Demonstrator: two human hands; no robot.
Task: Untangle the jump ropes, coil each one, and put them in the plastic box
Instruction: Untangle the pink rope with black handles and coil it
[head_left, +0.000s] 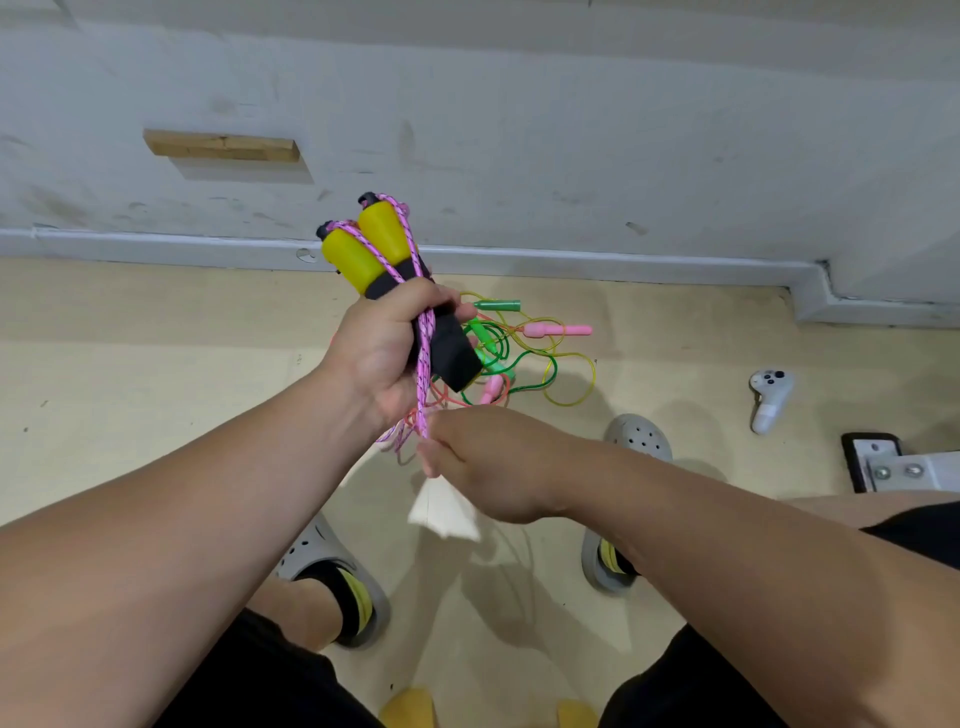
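Two yellow handles (370, 247) of the pink rope (423, 358) stand bunched in my left hand (387, 358), clamped around handles and loops; my right hand (483, 457) pinches the rope's lower strands. I judge this first coil nearly done. Beyond on the floor (156, 374) a tangle (524, 358) waits: I count two green handles, two pink. No box in sight; one controller (770, 397) lies at right

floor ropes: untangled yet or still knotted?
Still tangled. The green, yellow and pink ropes lie in one overlapping heap on the floor, handles mixed in.
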